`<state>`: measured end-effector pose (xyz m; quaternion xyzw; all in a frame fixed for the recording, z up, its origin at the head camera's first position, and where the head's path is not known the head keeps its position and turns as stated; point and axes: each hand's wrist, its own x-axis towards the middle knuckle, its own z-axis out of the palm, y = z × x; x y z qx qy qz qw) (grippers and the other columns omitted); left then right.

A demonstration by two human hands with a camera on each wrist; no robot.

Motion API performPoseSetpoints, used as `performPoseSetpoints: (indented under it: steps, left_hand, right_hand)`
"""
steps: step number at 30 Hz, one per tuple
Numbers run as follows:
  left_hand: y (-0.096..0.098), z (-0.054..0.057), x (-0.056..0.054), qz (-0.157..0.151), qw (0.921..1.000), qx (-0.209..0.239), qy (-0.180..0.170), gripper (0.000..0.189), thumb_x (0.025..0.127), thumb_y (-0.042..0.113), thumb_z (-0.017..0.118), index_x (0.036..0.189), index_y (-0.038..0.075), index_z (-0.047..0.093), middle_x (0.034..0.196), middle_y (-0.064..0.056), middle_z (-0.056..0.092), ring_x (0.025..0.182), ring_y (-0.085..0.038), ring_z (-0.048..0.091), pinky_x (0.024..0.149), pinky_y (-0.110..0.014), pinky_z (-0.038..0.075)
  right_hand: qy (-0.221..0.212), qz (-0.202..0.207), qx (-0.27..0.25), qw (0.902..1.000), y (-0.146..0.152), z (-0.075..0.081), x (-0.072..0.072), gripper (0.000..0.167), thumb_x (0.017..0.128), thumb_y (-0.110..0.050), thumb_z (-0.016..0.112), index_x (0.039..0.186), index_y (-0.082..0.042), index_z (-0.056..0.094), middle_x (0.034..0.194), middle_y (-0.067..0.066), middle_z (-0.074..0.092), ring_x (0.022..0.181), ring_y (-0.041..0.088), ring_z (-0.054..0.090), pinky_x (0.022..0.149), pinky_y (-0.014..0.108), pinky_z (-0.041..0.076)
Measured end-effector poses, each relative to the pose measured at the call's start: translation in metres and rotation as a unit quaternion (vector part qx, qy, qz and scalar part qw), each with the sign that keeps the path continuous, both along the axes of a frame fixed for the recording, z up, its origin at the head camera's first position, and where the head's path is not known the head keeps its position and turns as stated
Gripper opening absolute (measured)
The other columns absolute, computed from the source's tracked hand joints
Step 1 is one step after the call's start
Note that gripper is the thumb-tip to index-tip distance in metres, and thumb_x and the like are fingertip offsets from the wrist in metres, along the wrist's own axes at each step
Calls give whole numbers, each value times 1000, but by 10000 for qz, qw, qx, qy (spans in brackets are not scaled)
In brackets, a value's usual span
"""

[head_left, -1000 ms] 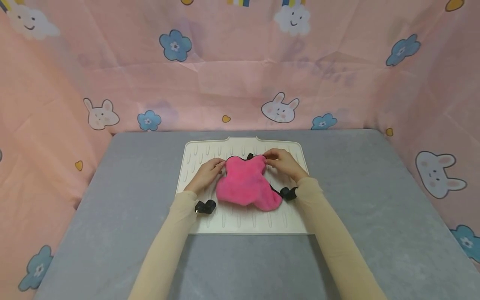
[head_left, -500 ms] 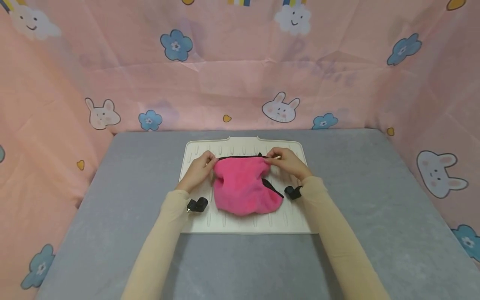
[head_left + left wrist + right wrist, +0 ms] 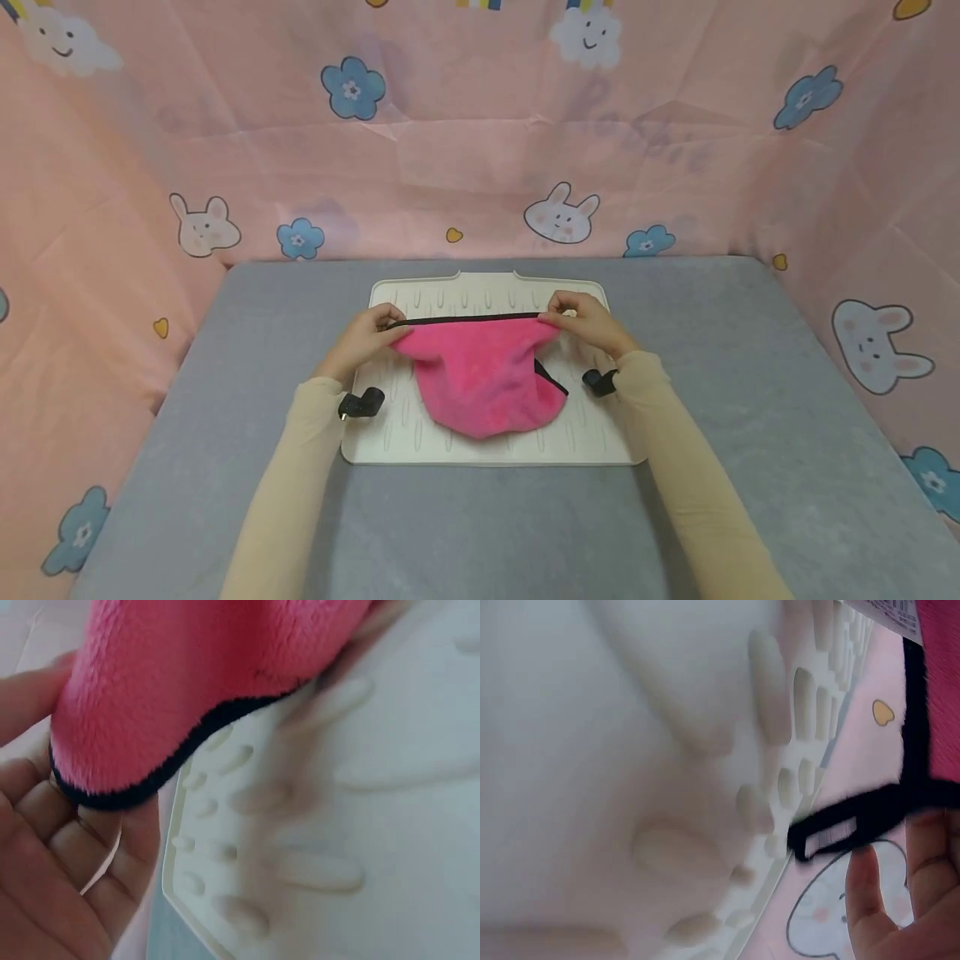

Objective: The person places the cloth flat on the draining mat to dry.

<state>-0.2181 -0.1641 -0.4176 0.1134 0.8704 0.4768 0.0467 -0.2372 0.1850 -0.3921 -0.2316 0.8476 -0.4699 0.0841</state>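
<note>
A pink plush cloth [image 3: 480,375] with black edging hangs between both hands, its lower part bunched over a ribbed cream tray [image 3: 375,450]. At the upper left corner, my left hand [image 3: 363,337] pinches the black-edged border. My right hand [image 3: 592,325] pinches the upper right corner, so the top edge runs nearly straight. In the left wrist view, the fleecy corner [image 3: 172,697] lies between thumb and fingers. A black hanging loop [image 3: 840,825] sticks out by the right fingers in the right wrist view, and a white printed label [image 3: 896,615] shows higher up the edge.
The tray lies on a grey-covered table [image 3: 187,417]. A pink patterned curtain [image 3: 465,167] encloses the back and sides. Small black devices, one at the left cuff [image 3: 362,403] and one at the right cuff [image 3: 598,382], sit just above the tray.
My left hand has moved left with its corner, and my right hand slightly right. The cloth's top edge has gone from short and sagging to wide and nearly straight.
</note>
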Motion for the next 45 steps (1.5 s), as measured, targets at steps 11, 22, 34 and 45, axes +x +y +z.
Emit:
performPoseSetpoints:
  steps: [11,22,34,45]
  left_hand:
    - [-13,0,2,440,9988,190,-43,20,91,15,65,103,0,60,92,-11,64,85,-19,58,78,-32,42]
    - [-20,-4,3,349,9988,-13,-345,25,90,12,64,107,-4,59,97,-17,61,96,-30,60,77,-31,44]
    - [-27,-4,-2,420,9974,59,-578,33,91,16,64,113,-7,56,104,-19,57,96,-28,58,77,-31,45]
    - [-32,11,-8,400,9978,-278,-441,20,94,16,59,99,0,48,100,-15,53,69,-13,51,59,-27,46]
  right_hand:
    - [-1097,444,121,9929,31,-29,-17,16,94,-15,60,94,0,63,80,3,60,77,17,55,76,37,48]
    - [-1067,160,148,9940,47,-29,-16,16,93,-10,60,97,5,62,92,11,63,94,34,57,84,32,47]
    - [-796,-136,243,9964,43,-22,-19,17,96,-12,55,98,5,59,92,16,61,91,36,56,84,44,46]
    - [-488,-548,551,9958,44,-16,-20,20,96,-16,56,102,3,59,91,13,57,84,21,50,78,32,41]
